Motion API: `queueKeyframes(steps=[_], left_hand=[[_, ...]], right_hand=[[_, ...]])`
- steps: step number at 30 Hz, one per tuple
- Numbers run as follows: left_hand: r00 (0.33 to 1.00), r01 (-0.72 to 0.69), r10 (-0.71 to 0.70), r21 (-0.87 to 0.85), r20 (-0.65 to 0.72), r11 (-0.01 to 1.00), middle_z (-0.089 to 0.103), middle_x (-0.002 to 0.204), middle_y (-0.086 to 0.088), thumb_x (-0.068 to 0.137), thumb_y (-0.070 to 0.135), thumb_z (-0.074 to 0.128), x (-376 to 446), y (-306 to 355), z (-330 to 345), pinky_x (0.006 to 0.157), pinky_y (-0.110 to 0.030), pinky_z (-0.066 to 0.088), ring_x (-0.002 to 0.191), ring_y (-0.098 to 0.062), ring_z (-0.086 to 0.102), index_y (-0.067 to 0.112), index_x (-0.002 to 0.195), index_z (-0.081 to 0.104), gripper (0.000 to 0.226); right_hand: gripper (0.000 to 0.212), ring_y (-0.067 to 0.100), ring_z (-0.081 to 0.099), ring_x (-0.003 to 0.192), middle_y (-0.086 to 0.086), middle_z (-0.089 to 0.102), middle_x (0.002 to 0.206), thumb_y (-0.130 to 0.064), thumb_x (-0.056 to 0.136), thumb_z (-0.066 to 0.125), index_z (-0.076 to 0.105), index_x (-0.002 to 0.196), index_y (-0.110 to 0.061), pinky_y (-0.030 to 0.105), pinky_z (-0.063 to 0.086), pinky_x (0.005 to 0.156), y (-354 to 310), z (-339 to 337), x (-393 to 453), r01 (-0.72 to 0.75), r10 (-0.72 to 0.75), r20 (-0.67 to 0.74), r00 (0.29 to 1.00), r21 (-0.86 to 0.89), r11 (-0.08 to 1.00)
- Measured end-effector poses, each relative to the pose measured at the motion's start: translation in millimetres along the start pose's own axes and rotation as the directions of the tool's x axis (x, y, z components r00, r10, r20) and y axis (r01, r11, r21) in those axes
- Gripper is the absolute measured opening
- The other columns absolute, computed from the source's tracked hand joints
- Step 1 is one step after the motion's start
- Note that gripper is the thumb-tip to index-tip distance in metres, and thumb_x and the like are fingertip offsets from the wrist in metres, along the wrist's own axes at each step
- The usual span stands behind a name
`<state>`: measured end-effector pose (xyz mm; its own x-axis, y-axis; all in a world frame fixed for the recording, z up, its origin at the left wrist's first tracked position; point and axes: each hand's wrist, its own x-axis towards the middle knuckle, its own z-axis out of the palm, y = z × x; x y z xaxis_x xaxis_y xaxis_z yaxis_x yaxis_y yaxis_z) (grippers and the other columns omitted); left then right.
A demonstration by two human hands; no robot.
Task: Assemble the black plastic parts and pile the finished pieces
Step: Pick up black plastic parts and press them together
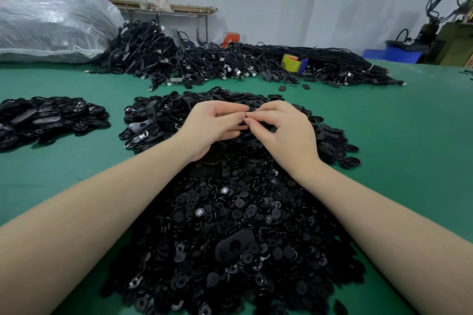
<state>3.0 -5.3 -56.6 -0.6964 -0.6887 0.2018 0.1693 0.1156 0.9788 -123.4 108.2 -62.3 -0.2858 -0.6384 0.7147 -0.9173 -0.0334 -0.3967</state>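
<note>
Fingertips of my left hand (pixel 210 126) and right hand (pixel 284 133) meet, both pinching a small black part (pixel 252 109) above the far heap of oval pieces (pixel 163 120), while the finished pile (pixel 48 119) lies well left on the counter (pixel 409 135), nearer my left.

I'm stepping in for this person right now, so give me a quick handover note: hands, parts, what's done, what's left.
Left hand and right hand meet fingertip to fingertip over the middle heap of oval shells, pinching small black parts, mostly hidden.
Round discs pile lies nearest, between the forearms.
A smaller pile at far left looks like the finished pieces.
Left: both big heaps remain, so most of the assembly is still ahead.
</note>
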Motion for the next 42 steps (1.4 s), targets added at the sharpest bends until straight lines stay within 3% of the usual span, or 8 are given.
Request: queueKeyframes(steps=[14,26,42], left_hand=[[1.000,0.001,-0.002,-0.019,-0.013,1.000,0.078,0.090,0.000,0.089,0.012,0.072,-0.3,0.4,-0.9,0.066,-0.016,0.054,0.087,-0.012,0.074,0.022,0.094,0.075,0.011],[1.000,0.018,-0.017,-0.039,0.016,0.999,0.078,0.092,0.002,0.090,0.013,0.070,-2.7,3.7,-1.7,0.064,-0.017,0.055,0.086,-0.011,0.074,0.022,0.094,0.075,0.011],[0.999,0.024,-0.024,-0.009,0.044,1.000,0.078,0.092,0.005,0.095,0.012,0.064,-4.6,5.5,-0.2,0.064,-0.017,0.055,0.086,-0.009,0.074,0.024,0.099,0.074,0.016]], right_hand=[[0.019,0.012,0.061,0.093,-0.008,0.068,0.101,-0.030,0.089,0.070,0.076,0.107,-0.026,0.039,0.053,0.075,-0.1,0.2,0.0,0.013,-0.013,-0.013,1.000,0.002,1.000],[0.014,0.011,0.062,0.091,-0.007,0.069,0.094,-0.025,0.088,0.071,0.079,0.100,-0.027,0.040,0.053,0.074,1.7,0.6,0.4,-0.006,0.010,-0.034,0.999,0.109,0.994],[0.015,0.011,0.063,0.089,-0.008,0.071,0.097,-0.026,0.086,0.073,0.079,0.099,-0.022,0.036,0.053,0.072,-2.0,-0.9,-0.8,0.041,-0.039,-0.043,0.998,0.048,0.998]])
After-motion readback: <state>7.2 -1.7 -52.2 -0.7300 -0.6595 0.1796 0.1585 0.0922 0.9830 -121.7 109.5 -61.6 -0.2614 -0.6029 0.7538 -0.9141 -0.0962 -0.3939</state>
